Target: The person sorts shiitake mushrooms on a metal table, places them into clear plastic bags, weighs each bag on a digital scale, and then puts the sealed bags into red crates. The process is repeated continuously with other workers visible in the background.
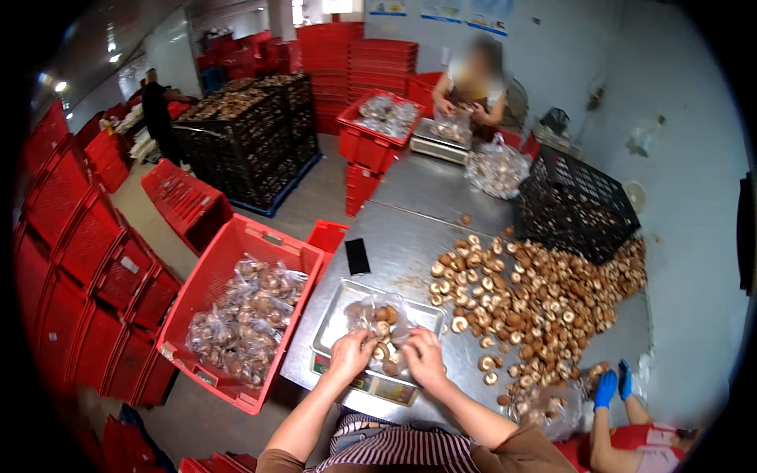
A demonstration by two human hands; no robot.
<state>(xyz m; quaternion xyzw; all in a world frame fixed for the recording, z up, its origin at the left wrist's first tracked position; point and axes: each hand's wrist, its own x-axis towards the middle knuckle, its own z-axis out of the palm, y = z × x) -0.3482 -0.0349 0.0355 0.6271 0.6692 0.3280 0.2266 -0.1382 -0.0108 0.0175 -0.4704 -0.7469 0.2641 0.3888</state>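
An open clear plastic bag of brown-capped mushrooms [385,337] lies on the metal tray [331,319] of a weighing scale [378,387] at the table's near edge. My left hand [353,355] holds the bag's left side, fingers curled at its rim. On the right side, my right hand [424,356] pinches the plastic near the mushrooms. A large heap of loose mushrooms [544,301] spreads over the steel table to the right of the tray. Beyond the tray lies a black phone [357,256].
A red crate [195,313] with bagged mushrooms stands left of the table. A black crate [579,195] tilts over the heap. Blue-gloved hands [605,387] of a co-worker are at right. Across the table, another person [473,88] handles a bag by a second scale [440,145].
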